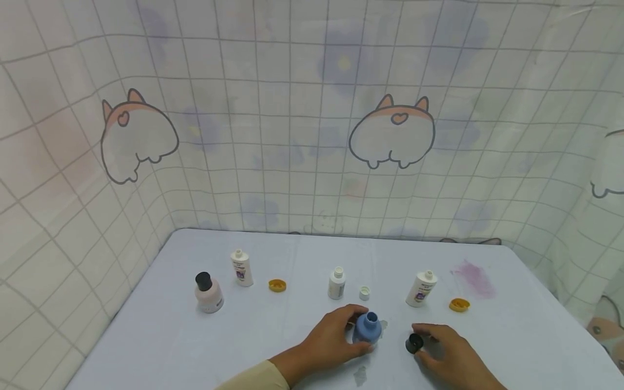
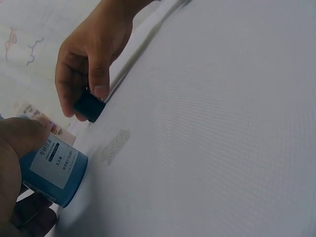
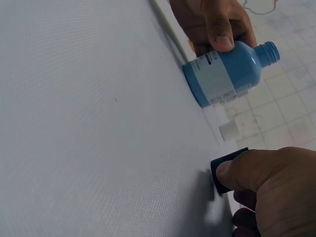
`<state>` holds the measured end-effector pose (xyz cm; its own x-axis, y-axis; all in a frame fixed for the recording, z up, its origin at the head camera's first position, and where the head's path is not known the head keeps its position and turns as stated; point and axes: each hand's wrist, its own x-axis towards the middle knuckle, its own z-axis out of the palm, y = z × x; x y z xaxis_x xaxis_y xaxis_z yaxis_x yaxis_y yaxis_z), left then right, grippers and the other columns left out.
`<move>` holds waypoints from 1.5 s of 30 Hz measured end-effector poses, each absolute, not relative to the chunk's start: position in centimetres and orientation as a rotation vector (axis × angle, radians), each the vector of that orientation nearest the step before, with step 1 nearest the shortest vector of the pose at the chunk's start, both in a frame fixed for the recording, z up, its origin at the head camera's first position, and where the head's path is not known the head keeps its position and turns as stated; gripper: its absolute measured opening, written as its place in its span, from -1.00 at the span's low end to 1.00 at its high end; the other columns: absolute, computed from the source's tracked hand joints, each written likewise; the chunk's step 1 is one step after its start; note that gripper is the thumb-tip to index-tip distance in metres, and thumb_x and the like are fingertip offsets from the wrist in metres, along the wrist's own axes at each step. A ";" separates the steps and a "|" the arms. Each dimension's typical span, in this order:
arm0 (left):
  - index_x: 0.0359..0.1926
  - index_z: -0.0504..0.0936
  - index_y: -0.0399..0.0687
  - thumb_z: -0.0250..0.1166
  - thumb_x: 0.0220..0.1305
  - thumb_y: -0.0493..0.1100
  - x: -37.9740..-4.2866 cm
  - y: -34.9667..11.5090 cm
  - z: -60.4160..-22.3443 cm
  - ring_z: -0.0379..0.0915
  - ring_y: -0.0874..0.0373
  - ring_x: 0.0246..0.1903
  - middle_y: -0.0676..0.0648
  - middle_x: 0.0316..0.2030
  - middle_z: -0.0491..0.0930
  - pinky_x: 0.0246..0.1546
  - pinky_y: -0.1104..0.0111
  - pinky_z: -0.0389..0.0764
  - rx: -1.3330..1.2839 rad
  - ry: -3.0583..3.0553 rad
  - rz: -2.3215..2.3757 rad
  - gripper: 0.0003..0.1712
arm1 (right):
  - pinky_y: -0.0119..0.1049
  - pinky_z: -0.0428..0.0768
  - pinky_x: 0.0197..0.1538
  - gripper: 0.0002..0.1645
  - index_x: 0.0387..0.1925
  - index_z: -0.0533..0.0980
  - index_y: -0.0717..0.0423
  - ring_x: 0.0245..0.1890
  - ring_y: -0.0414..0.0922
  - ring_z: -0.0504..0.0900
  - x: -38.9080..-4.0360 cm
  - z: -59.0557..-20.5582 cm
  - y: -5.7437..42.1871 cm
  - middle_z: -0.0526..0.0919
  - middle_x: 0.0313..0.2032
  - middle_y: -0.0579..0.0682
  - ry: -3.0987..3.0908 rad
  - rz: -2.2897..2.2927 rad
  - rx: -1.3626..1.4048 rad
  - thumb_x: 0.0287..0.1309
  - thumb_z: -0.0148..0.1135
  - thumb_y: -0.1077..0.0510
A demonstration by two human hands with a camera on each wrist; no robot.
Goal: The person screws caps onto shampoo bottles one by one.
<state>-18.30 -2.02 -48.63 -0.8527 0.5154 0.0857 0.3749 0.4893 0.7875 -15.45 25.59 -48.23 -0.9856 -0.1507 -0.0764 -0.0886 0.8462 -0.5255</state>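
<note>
My left hand (image 1: 333, 337) holds a blue bottle (image 1: 368, 329) between thumb and fingers. The bottle stands upright near the table's front, its threaded neck uncapped. A pale printed label (image 3: 216, 79) shows on its side in the right wrist view. To the right, my right hand (image 1: 450, 355) pinches a small black screw cap (image 1: 414, 343) between thumb and fingers, with its hollow side facing up in the head view. The cap (image 2: 89, 105) is apart from the bottle, close over the table. In the right wrist view the thumb (image 3: 242, 170) presses on the cap's side.
Behind stand three uncapped white bottles, at left (image 1: 242, 269), middle (image 1: 337, 283) and right (image 1: 421, 289). Two yellow caps (image 1: 277, 285) and a white cap (image 1: 364, 293) lie near them. A pale pink bottle (image 1: 209, 296) with a black cap stands far left on the white table (image 1: 156, 330).
</note>
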 end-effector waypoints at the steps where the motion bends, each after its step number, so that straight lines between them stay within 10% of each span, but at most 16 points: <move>1: 0.18 0.35 0.18 0.41 0.02 0.16 -18.3 -2.0 -48.6 0.37 0.44 -0.05 0.28 -0.01 0.44 0.00 0.44 0.49 0.777 2.568 1.294 -0.29 | 0.00 0.48 0.09 -0.42 0.03 0.52 -0.09 0.01 -0.11 0.50 -15.4 -48.3 25.6 0.54 -0.02 -0.12 2.905 -0.823 -0.182 -0.12 0.48 0.06; 45: 0.18 0.38 0.15 0.45 -0.03 0.17 -17.8 -4.0 -48.0 0.39 0.40 -0.04 0.27 0.01 0.44 0.03 0.39 0.49 0.741 2.512 1.318 -0.25 | -0.36 0.61 -0.22 -0.50 0.01 0.46 -0.09 -0.28 -0.35 0.56 -15.0 -45.7 22.0 0.58 -0.20 -0.38 2.851 -1.173 -0.701 0.00 0.42 0.13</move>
<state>-17.84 -3.97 -48.01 -0.8517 0.5220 0.0462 0.3347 0.4739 0.8145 -14.97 22.00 -45.66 -0.9015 -0.3922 0.1828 -0.4072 0.6264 -0.6647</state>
